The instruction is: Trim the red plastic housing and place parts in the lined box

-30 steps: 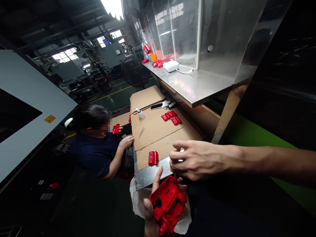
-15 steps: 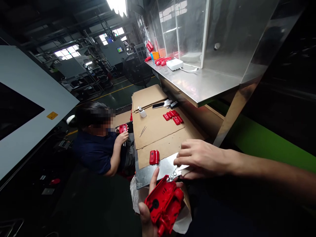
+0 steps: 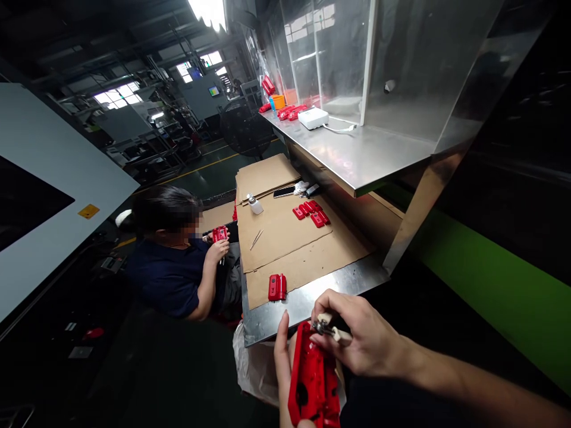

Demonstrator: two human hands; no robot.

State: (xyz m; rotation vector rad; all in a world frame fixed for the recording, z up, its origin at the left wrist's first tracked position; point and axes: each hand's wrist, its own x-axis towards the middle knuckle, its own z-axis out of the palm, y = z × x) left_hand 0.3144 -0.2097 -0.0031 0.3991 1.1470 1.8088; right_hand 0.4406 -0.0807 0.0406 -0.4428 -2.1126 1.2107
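My left hand [image 3: 284, 362] is closed around a red plastic housing [image 3: 316, 377] at the bottom, thumb low and index finger stretched along its side. The housing's hollow inner side, with ribs and a dark round hole, faces up. In my right hand [image 3: 363, 333] is a pair of nippers [image 3: 341, 337] with pale handles. Its metal head lies at the upper end of the housing; the fingers hide part of it, so I cannot tell whether the jaws touch. A finished-looking red case [image 3: 277, 288] lies on the cardboard just beyond my hands.
A co-worker [image 3: 167, 255] sits at left holding another red part [image 3: 220, 233]. Cardboard [image 3: 285, 238] covers the metal table, bearing several red cases [image 3: 316, 215], tweezers [image 3: 256, 239], a small bottle [image 3: 255, 205] and a phone [image 3: 284, 192]. A metal shelf [image 3: 375, 160] overhangs at right; a white bag [image 3: 256, 368] hangs below.
My right hand has moved down and turned, bringing the nippers' head against or over the housing's upper end. The housing has tilted more upright and shifted slightly right in my left hand.
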